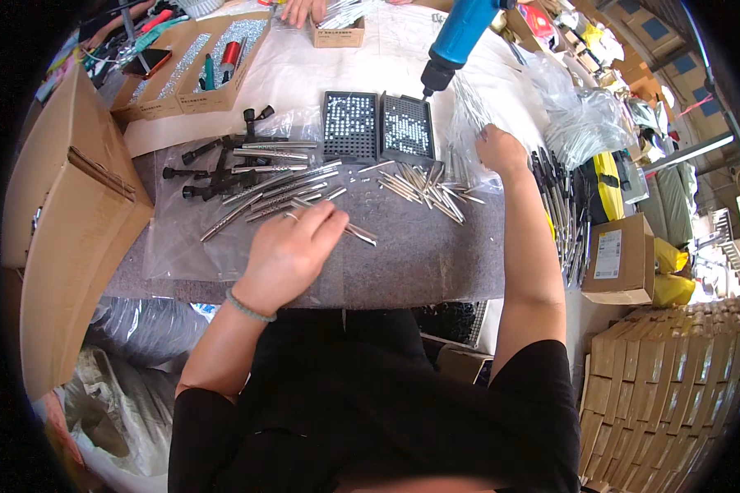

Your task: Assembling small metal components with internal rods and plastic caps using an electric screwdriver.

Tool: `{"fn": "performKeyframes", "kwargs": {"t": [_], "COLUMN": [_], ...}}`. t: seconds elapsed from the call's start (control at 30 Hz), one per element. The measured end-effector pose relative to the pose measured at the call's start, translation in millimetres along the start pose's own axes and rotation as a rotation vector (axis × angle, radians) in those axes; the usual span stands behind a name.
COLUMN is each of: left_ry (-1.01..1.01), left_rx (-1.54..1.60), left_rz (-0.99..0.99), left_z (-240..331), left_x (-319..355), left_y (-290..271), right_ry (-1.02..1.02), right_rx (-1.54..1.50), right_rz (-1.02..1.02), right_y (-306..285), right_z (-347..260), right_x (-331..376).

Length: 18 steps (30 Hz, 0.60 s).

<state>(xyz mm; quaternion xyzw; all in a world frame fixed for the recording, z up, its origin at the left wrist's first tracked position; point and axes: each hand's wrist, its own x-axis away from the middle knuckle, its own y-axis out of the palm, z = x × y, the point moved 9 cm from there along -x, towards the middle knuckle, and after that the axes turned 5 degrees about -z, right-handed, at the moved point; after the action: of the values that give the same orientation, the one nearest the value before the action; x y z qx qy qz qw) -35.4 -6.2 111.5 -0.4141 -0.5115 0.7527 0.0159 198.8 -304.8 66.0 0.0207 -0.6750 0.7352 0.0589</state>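
Observation:
My left hand (292,246) lies palm down on the grey work mat (419,255), its fingers spread over a row of slim silver metal tubes (267,197); whether it grips one is hidden. My right hand (500,149) reaches into a clear plastic bag (469,115) at the right of the mat, fingers curled on the bag's film. A loose heap of short silver rods (427,187) lies between the hands. Two black perforated trays (378,125) stand behind them. A blue electric screwdriver (460,37) hangs tip down above the trays.
Black handle parts (214,164) lie at the left. An open cardboard box (193,62) with tools stands at back left, a big carton (66,222) at the left edge. Another person's hand (300,10) rests by a small box at the far edge. Stacked small cartons (674,361) fill the lower right.

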Motion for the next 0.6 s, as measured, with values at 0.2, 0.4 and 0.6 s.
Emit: {"fn": "performKeyframes", "kwargs": {"t": [0.2,0.4,0.6], "left_ry": [-0.075,-0.530,-0.720], "left_rx": [0.098,1.080,1.658], "left_rz": [-0.166,0.000,0.080], "left_z": [7,-35,-45], "left_x": [6,31,23], "left_y": [18,53,79], "right_ry": [-0.001,-0.128,-0.049], "right_rx": [-0.144,-0.705,-1.246], "right_rz": [0.191,0.323,0.159], "right_y": [-3,-7,27], "right_z": [18,25,-8], "right_x": [23,83,163]}}
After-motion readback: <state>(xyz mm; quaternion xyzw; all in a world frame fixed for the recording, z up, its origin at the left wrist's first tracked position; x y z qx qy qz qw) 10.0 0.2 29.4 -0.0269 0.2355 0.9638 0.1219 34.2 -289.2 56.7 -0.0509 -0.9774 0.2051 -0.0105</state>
